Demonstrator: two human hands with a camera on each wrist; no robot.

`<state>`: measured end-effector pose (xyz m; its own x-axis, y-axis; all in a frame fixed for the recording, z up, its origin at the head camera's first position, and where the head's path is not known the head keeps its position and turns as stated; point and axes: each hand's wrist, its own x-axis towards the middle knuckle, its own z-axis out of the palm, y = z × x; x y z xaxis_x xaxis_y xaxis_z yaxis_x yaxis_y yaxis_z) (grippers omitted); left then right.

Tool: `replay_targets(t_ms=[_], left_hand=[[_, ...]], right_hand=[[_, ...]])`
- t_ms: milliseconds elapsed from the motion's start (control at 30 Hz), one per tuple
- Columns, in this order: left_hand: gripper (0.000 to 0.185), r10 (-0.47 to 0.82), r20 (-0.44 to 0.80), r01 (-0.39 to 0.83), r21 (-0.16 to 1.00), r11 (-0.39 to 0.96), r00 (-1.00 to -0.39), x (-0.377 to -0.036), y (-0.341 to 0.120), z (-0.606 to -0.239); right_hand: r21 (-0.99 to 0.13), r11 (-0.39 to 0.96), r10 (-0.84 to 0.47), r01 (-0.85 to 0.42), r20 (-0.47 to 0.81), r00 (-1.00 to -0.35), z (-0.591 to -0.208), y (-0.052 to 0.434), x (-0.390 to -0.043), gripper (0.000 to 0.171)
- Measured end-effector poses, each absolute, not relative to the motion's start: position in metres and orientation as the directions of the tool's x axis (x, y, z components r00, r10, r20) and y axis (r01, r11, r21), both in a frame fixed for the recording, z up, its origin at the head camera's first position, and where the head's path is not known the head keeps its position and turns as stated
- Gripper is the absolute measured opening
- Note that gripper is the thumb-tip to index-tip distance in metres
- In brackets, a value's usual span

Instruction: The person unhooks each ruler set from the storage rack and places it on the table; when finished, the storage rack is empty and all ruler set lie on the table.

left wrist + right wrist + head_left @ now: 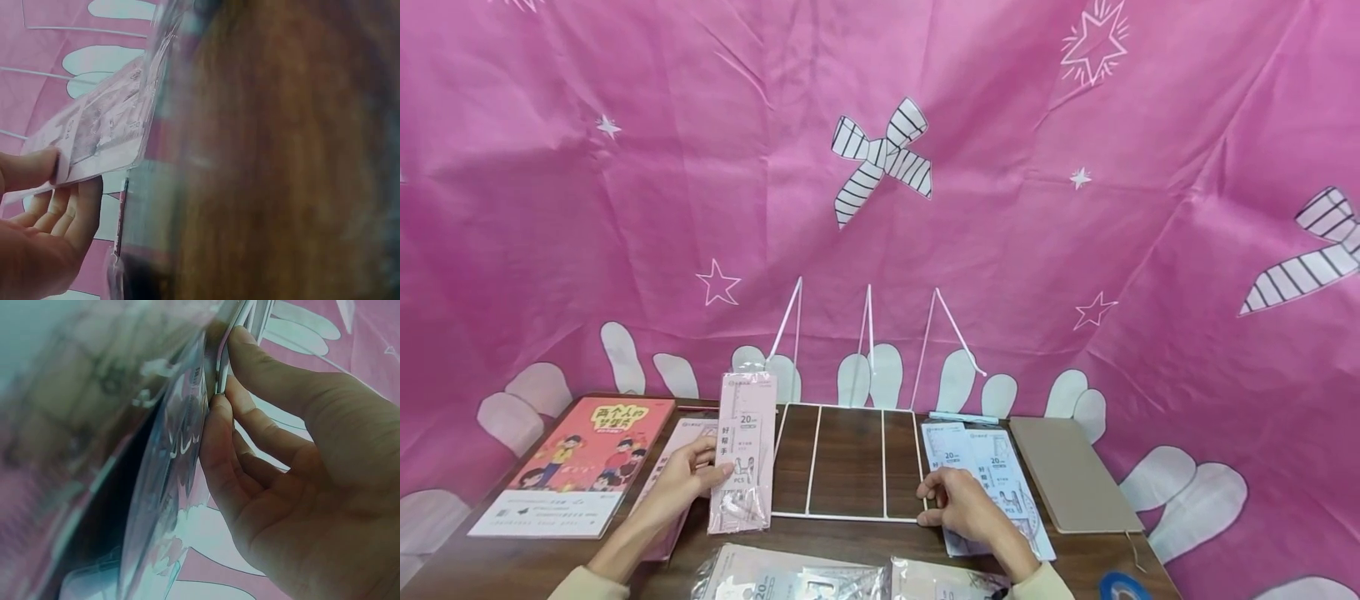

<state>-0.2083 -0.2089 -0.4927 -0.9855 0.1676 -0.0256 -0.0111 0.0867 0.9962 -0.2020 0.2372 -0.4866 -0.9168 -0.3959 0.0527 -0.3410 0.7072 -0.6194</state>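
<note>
My left hand [688, 475] holds a pink ruler-set packet [745, 454] in clear plastic upright, thumb on its front and fingers behind, as the left wrist view also shows. The packet stands at the left side of a white wire rack [883, 467] with three tall prongs at its back. Another pink packet [677, 446] lies under my left hand. At the rack's front right corner, my right hand [962, 504] pinches the white wire between thumb and fingers. Light-blue ruler-set packets [1022, 492] lie beneath and beyond that hand.
A red-covered book [580, 467] lies at the left, a brown notebook [1075, 475] at the right. Two plastic-wrapped packets, one on the left [737, 571] and one on the right [917, 579], lie at the front edge. A light-blue pen [973, 417] is by the curtain; blue tape [1122, 586] sits front right.
</note>
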Motion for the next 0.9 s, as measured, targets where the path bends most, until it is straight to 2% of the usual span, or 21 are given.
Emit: replay_targets(t_ms=[300,567,733,900], left_hand=[[0.054,0.191,-0.086,-0.058,0.987,0.148,-0.978,-0.217,-0.214,-0.495],[0.053,0.24,-0.098,-0.036,0.967,0.251,-0.966,-0.217,-0.223,-0.494],[0.062,0.134,-0.096,-0.035,0.916,0.399,-0.986,-0.213,-0.218,-0.489],[0.061,0.045,-0.048,-0.014,0.824,0.567,-0.998,-0.212,-0.212,-0.485]], right_hand=[[-0.62,0.702,-0.402,-0.35,0.061,-0.914,-0.485,0.236,-0.202,0.029],[-0.623,0.703,-0.404,-0.343,0.047,-0.914,-0.485,0.235,-0.202,0.029],[-0.628,0.706,-0.39,-0.328,0.041,-0.92,-0.484,0.236,-0.201,0.029],[-0.621,0.709,-0.39,-0.335,0.05,-0.919,-0.485,0.237,-0.201,0.03]])
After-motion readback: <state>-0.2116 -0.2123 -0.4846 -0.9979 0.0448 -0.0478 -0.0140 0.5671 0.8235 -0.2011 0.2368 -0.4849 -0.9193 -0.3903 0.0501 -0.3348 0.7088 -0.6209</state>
